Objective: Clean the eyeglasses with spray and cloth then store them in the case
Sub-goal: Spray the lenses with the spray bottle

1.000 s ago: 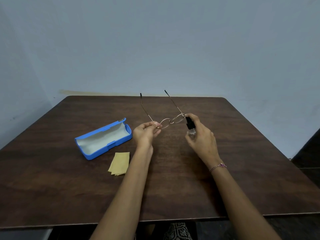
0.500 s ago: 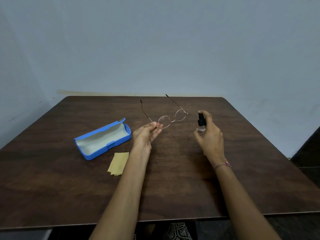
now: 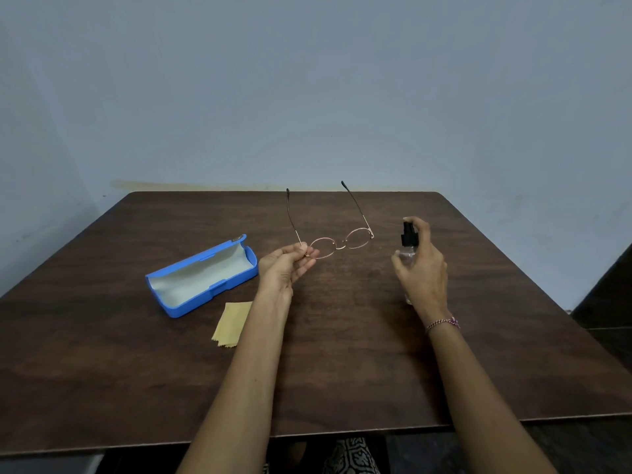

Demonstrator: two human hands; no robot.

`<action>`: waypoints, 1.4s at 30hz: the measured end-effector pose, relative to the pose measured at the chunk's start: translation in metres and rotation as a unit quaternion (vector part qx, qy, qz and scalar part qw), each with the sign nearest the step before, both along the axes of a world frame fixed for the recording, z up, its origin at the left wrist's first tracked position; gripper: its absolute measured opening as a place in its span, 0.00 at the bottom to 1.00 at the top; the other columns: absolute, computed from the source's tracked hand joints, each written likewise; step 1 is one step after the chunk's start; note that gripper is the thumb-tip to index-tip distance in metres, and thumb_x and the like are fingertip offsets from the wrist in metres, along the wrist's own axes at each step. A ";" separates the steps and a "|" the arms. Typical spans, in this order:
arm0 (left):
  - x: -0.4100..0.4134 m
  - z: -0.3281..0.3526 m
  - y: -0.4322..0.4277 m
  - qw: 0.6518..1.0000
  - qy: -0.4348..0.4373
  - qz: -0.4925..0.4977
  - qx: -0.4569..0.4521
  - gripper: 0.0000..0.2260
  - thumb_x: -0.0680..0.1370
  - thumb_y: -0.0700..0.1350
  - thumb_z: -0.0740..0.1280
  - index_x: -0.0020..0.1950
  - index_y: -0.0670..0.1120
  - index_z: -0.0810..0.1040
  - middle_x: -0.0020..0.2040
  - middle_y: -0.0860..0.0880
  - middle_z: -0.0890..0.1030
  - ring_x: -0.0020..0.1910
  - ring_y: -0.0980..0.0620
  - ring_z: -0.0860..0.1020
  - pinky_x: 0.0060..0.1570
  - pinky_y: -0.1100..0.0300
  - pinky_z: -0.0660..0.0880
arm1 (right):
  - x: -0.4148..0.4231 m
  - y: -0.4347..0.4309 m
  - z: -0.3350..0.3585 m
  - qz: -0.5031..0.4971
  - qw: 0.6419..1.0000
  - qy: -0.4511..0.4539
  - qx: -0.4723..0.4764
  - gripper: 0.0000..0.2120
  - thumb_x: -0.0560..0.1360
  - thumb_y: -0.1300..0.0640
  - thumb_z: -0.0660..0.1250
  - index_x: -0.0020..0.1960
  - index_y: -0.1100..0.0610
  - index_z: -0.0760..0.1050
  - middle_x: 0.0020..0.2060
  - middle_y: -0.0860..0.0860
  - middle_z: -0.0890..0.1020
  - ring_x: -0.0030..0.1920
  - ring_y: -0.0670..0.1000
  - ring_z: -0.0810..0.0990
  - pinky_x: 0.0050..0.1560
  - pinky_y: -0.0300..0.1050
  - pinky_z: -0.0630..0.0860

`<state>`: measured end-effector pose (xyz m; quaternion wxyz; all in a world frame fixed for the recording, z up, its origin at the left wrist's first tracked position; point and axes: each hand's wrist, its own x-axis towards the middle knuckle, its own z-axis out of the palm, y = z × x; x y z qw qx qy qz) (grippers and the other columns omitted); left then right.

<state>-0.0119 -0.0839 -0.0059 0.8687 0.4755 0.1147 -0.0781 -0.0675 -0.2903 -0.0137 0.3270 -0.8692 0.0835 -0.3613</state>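
Left hand (image 3: 285,268) pinches eyeglasses (image 3: 337,242) at rim hinge; right hand (image 3: 422,271) grips spray bottle (image 3: 408,242). Thin wire frame likely light, bendable; hold by rim, not lenses.

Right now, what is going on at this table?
A person's left hand pinches thin metal eyeglasses by one lens rim, above a dark wooden table. The right hand holds a small spray bottle beside them, a finger on its black top. The blue case lies open on the table, with the yellow cloth next to it, untouched.
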 end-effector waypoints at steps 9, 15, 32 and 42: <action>-0.001 -0.004 0.001 0.999 -0.019 0.006 0.041 0.06 0.73 0.33 0.68 0.50 0.36 0.78 0.40 0.41 0.83 0.35 0.53 0.84 0.39 0.62 0.81 | 0.007 -0.005 -0.010 0.086 0.993 -0.040 0.069 0.35 0.75 0.57 0.68 0.73 0.47 0.51 0.64 0.51 0.71 0.57 0.43 0.73 0.55 0.42 0.70; -0.002 -0.004 0.002 0.998 -0.028 0.008 0.047 0.05 0.73 0.33 0.69 0.48 0.37 0.79 0.39 0.42 0.83 0.35 0.53 0.84 0.37 0.64 0.81 | 0.014 -0.008 -0.015 0.141 0.981 -0.032 0.127 0.42 0.74 0.62 0.69 0.75 0.47 0.44 0.72 0.57 0.64 0.70 0.51 0.65 0.56 0.22 0.61; -0.018 0.023 0.033 0.985 -0.138 0.065 0.079 0.04 0.73 0.32 0.68 0.47 0.36 0.78 0.31 0.48 0.83 0.33 0.54 0.83 0.38 0.64 0.81 | -0.001 0.005 0.003 0.027 0.978 -0.196 -0.066 0.47 0.67 0.36 0.70 0.74 0.55 0.52 0.72 0.52 0.59 0.74 0.57 0.55 0.74 0.52 0.56; -0.038 0.049 0.095 0.971 -0.163 0.133 0.118 0.05 0.73 0.32 0.69 0.47 0.37 0.79 0.36 0.46 0.83 0.36 0.54 0.83 0.40 0.63 0.81 | -0.006 0.111 0.003 0.215 0.938 -0.113 -0.248 0.30 0.74 0.38 0.63 0.69 0.54 0.68 0.64 0.51 0.73 0.65 0.51 0.69 0.67 0.54 0.68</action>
